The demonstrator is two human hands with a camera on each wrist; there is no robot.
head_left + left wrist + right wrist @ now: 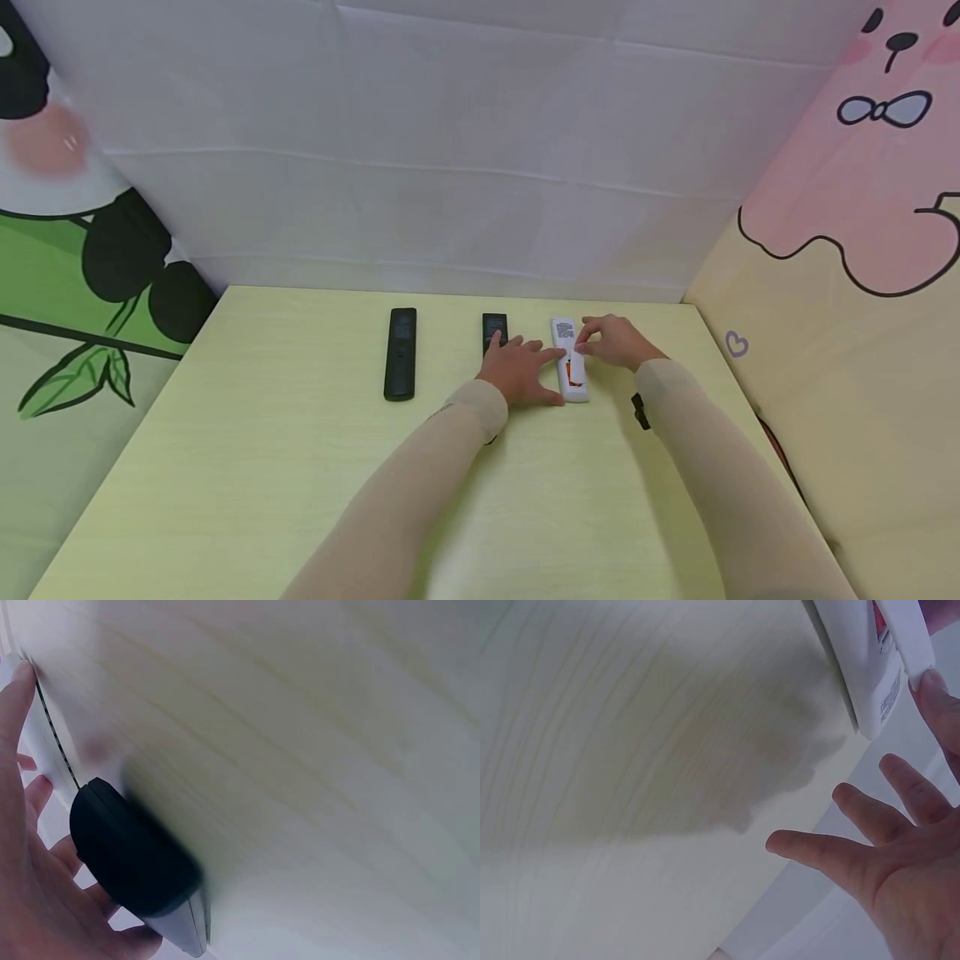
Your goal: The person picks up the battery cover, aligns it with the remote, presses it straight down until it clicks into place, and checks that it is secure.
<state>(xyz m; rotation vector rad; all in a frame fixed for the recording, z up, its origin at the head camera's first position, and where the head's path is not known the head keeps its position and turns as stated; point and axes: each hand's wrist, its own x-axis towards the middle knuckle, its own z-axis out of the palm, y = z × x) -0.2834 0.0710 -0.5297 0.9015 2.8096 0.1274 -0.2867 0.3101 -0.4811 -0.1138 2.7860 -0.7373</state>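
Observation:
A white remote control (564, 331) lies back side up on the table, with printed text near its far end and a red-orange patch in its open battery compartment. My right hand (617, 342) pinches the white battery cover (909, 637) between thumb and finger, tilted over the compartment; its other fingers spread in the right wrist view. My left hand (517, 375) has its fingers spread, with thumb and index finger touching the white remote's left side. Its other fingers reach over a small black remote (495, 322), partly hidden. In the left wrist view, that black remote's end (127, 851) appears close up.
A longer black remote (401, 354) lies to the left on the pale wooden table (262, 450). A white cloth wall (450, 167) stands behind the table, with patterned panels at both sides.

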